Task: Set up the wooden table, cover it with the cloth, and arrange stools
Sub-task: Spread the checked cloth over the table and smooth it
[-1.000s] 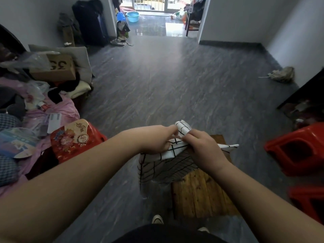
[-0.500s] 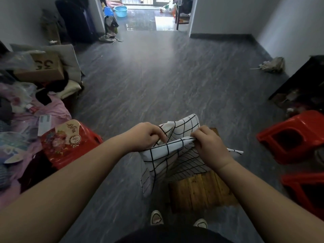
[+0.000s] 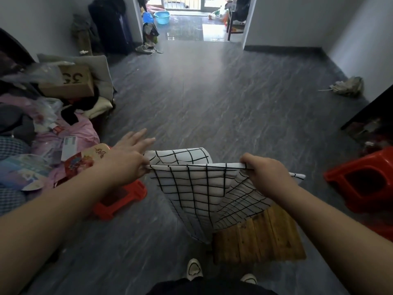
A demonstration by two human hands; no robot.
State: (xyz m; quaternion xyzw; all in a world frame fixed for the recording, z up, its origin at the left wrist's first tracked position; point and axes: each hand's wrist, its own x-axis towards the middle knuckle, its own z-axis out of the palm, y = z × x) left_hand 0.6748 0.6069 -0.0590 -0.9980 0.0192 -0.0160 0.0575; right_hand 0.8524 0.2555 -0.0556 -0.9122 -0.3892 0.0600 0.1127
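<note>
We judged the task about a third done: the wooden table point(image 3: 258, 237) stood on the floor, still bare, while the cloth point(image 3: 191, 188) hung in the air above its far end — only half unfolded. Our left hand point(image 3: 129, 160) pinched one top corner between thumb and forefinger, the other fingers spread; our right hand point(image 3: 268, 173) was closed on the opposite corner. Beyond the table the floor lay open, giving room to spread. One red stool point(image 3: 361, 184) sat right of the table, another point(image 3: 121, 199) left — neither arranged yet.
</note>
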